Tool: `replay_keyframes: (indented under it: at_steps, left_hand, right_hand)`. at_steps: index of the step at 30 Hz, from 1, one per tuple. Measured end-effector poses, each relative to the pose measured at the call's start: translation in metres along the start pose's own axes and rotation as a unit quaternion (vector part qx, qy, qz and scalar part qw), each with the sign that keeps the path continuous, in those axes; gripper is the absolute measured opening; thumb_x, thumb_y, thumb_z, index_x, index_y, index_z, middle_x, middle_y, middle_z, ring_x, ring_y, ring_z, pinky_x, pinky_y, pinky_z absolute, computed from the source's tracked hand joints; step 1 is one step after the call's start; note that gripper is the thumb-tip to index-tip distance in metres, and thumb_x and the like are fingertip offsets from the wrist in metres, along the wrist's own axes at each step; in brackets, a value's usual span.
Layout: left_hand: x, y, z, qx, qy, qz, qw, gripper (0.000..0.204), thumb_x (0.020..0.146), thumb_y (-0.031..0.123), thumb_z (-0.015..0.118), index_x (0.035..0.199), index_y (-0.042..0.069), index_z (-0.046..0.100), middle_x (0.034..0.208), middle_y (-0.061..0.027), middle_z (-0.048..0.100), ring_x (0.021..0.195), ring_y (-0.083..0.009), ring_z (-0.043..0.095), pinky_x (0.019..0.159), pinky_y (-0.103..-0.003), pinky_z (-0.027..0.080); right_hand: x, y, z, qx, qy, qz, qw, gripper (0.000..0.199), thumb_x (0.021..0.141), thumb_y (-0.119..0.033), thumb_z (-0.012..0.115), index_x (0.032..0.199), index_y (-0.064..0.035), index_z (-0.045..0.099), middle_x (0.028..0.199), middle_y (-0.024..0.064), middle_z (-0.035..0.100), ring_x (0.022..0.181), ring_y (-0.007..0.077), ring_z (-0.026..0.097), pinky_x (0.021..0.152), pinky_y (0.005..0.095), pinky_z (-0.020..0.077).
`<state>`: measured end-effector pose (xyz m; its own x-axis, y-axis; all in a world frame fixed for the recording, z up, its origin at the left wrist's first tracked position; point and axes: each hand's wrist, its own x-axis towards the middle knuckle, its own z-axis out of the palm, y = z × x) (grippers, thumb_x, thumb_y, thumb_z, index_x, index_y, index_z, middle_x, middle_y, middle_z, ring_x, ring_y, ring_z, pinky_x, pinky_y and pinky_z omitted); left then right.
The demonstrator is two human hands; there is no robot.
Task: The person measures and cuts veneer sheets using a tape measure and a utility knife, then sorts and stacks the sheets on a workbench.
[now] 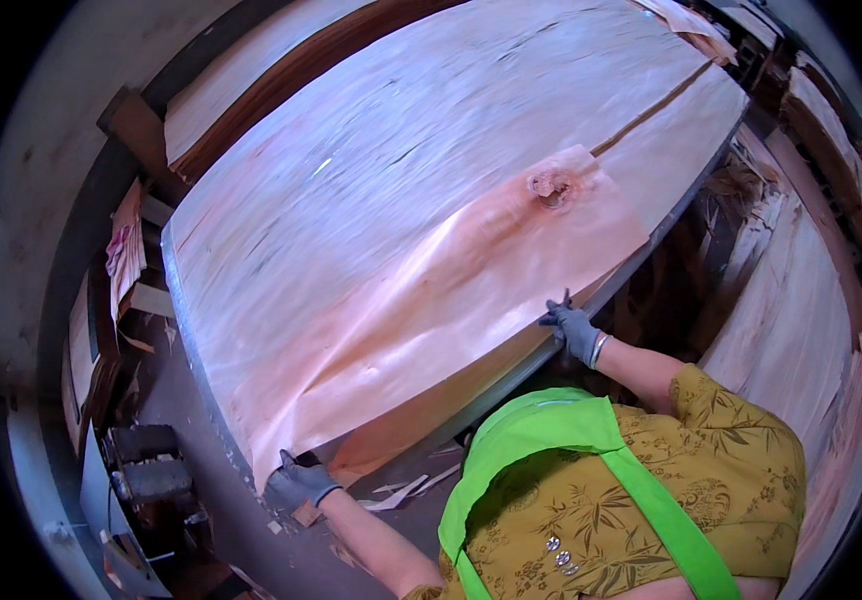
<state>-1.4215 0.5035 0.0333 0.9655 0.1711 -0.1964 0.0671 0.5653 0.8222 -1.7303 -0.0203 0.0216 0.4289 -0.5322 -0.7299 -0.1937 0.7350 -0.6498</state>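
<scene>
A pinkish wood veneer sheet [471,265] lies skewed over a large stack of pale veneer [371,150]. A raised crease runs along the sheet, and a rough knot [553,187] shows near its far right end. My left hand [301,482], in a grey glove, is closed at the sheet's near left corner, its fingertips partly hidden. My right hand [575,330], gloved alike, rests at the sheet's near edge with its fingers spread. Between the hands that edge stands off the stack's front, and a darker orange veneer piece [381,440] shows beneath it.
A dark split [651,108] crosses the stack's right part. More veneer sheets [791,290] lie to the right, and another stack [251,80] stands behind on the left. Dark machine parts [151,480] sit at the lower left. Wood scraps [401,492] litter the floor near my left arm.
</scene>
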Motion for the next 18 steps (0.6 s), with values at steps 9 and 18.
replay_keyframes:
  at_steps: [9,18]
  left_hand:
    - [0.006,0.073,0.133,0.108,-0.077,0.207,0.969,0.03,0.089,0.008,0.054,0.118,-0.001,0.049,0.108,-0.0117,0.055,0.097,-0.0218,0.055,0.085,-0.031,0.046]
    - [-0.012,0.168,0.206,0.089,-0.143,0.289,0.943,0.037,0.091,0.01,0.054,0.124,-0.002,0.043,0.115,-0.011,0.05,0.098,-0.0136,0.053,0.076,-0.024,0.049]
  right_hand:
    - [-0.136,0.008,0.209,-0.542,-0.15,-0.596,0.574,0.062,0.068,-0.033,0.076,0.116,-0.0068,0.049,0.104,0.0178,0.057,0.088,0.0317,0.06,0.071,0.0391,0.0513]
    - [-0.133,0.001,0.381,-0.437,-0.076,-0.739,0.506,0.028,0.076,-0.036,0.067,0.082,-0.0105,0.056,0.073,0.0105,0.055,0.061,0.0308,0.058,0.048,0.0403,0.0449]
